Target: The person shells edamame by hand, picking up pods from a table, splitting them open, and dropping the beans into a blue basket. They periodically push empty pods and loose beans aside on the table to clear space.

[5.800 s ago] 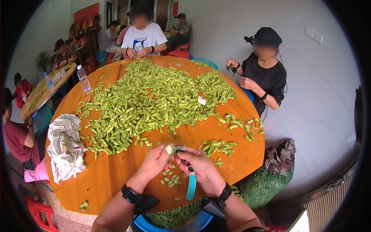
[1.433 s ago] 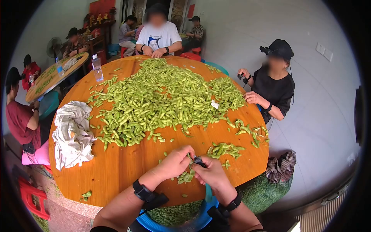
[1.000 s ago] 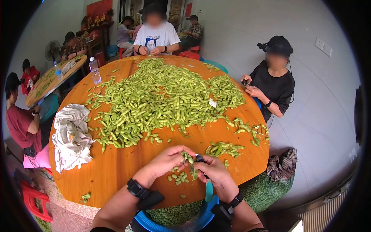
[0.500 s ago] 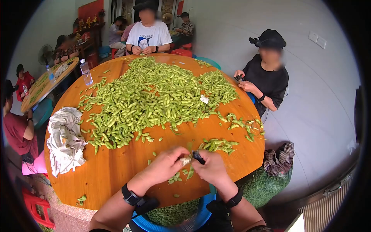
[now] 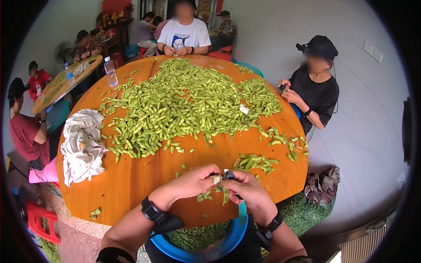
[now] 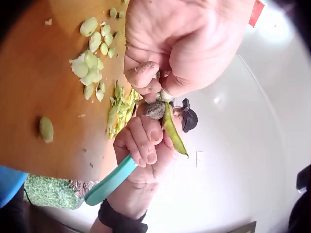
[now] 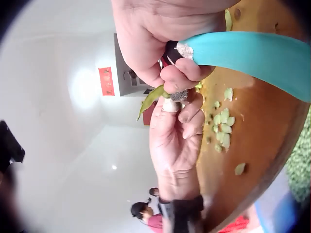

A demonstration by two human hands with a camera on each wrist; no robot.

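Note:
Close over the near edge of the round wooden table point(image 5: 131, 188), my two hands meet. My left hand point(image 5: 190, 182) pinches a green soybean pod point(image 6: 174, 128) between its thumb, which has a white wrap point(image 7: 170, 105), and its fingers. My right hand point(image 5: 250, 190) grips a tool with a curved teal handle point(image 7: 257, 53), its fingertips right at the pod. A dark, rough-textured piece point(image 6: 155, 110) shows between the fingertips; the tool's working end is hidden. Several shelled beans point(image 6: 90, 68) lie on the wood under my hands.
A big heap of pods point(image 5: 184, 105) covers the table's middle, with a smaller pile point(image 5: 256, 163) nearer. A blue basin point(image 5: 237, 236) of beans sits below the edge. White cloth point(image 5: 83, 147) lies left, a water bottle point(image 5: 110, 72) behind. People sit around; a full green sack point(image 5: 309, 208) stands right.
Both hands stay together, turning and shifting slightly over the beans. The pod now hangs beside the right fingertips. The head view has swung a little, and the person on the right has lowered their hands.

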